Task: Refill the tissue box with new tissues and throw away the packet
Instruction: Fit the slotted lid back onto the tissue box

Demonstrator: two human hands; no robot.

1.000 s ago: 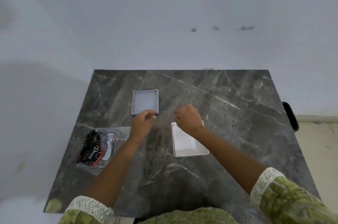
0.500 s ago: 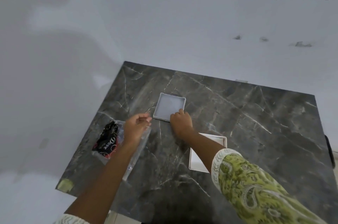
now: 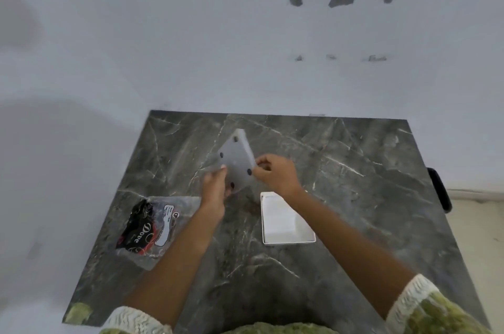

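**Both hands holding grey box base up off table, underside showing**

Grey box base: being held in the air above mid-table, tilted on edge, bottom face turned toward camera. Four small dark round feet showing on that face, one near each corner. A pale side wall is catching light along the upper-right edge.

L hand: gripping the base at its lower-left edge, thumb tip showing on the near face, other fingers wrapping behind. Closed on the base, not spread.

R hand: pinching the base's right edge btwn thumb and fingertips, near the lower-right foot. Knuckles curling, wrist angling in from lower right.

White box part: lying flat on the marble table, open side up, just below and right of the held base, under the R forearm line. Nothing touching it. Inside looks pale; cannot tell if anything is in it.

Tissue packet: clear plastic w/ black-red print and a white label, lying flat near the table's left edge, left of the L forearm. Looks flattened; contents cannot be made out. Well apart from both hands.

Table: dark grey marble w/ white veins, standing against a pale wall. Wall is showing three dark patches up right. A dark object is sticking out past the table's right edge; cannot tell what it is.

Sleeves: green patterned w/ pale cuffs, both at bottom of view.
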